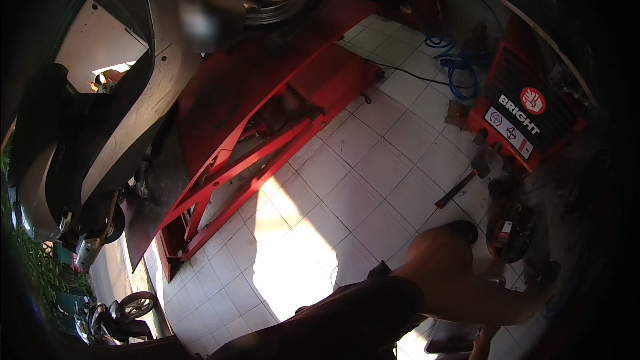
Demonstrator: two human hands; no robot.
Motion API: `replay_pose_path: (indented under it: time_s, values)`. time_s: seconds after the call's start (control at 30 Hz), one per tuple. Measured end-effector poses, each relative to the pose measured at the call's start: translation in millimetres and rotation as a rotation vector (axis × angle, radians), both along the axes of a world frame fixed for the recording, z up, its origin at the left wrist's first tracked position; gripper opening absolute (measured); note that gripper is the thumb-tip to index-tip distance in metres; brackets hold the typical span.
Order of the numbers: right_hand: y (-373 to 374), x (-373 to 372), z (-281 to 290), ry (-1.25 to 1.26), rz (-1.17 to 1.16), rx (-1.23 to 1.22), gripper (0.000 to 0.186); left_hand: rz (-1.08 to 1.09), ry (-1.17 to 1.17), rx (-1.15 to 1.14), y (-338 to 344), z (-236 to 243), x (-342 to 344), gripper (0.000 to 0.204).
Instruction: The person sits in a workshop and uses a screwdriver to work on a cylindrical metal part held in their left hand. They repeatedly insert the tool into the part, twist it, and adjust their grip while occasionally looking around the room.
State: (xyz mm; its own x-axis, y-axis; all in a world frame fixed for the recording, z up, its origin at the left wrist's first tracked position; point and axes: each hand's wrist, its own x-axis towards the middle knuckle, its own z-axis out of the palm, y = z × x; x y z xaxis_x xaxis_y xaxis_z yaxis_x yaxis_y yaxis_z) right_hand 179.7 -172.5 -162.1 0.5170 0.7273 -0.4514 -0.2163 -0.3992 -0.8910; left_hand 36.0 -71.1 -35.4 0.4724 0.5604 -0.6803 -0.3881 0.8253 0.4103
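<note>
At the bottom right, past my bent legs and dark shorts, what looks like my right hand point(483, 340) is mostly cut off and shadowed, beside a dark rectangular thing with a silvery edge point(448, 345); its grip cannot be made out. My left hand is not in view. Near my shoes lie a long-handled dark tool with a red band point(460, 187) and a dark, cluttered item with a small pale label point(507, 230).
A silver scooter point(127, 113) stands on a red scissor lift point(333, 80) at upper left. A red-and-black tool cabinet point(547, 133) is at right, beside coiled blue hose point(460, 70) on the tiled floor. Another two-wheeler point(113, 320) stands outside at lower left.
</note>
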Motion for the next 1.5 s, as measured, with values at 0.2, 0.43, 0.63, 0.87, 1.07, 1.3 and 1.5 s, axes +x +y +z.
replay_pose_path:
  time_s: [0.2, 0.43, 0.63, 0.87, 1.07, 1.3, 1.5]
  values:
    - [5.7, 22.2, 22.9, 0.137, -0.030, 0.104, 0.038, -0.029, 0.047, 0.046, -12.8, -5.0, 19.3, 0.036]
    - [0.3, 68.2, 16.8, 0.295, -0.097, 0.171, 0.038, -0.135, -0.038, 0.093, -12.7, -19.2, 47.8, 0.042]
    - [-6.9, 53.5, 59.2, 0.122, -0.174, 0.163, 0.026, -0.140, 0.043, 0.033, -4.1, -27.5, 55.1, 0.033]
    - [-9.6, -3.9, 128.9, 0.060, -0.023, 0.162, 0.024, -0.114, -0.028, -0.029, -8.1, -25.4, 25.9, 0.025]
    - [3.8, -12.7, 123.5, -0.148, -0.069, 0.186, 0.026, -0.028, -0.046, -0.048, -0.7, -3.0, -2.0, 0.019]
    - [-7.8, -18.2, 149.5, -0.335, 0.130, 0.351, 0.021, -0.175, -0.126, 0.091, 7.6, 12.8, -15.8, 0.021]
    - [-19.4, -17.7, 150.5, -0.606, 0.224, 0.692, 0.028, -0.240, -0.103, 0.139, -17.1, 20.0, -5.2, 0.026]
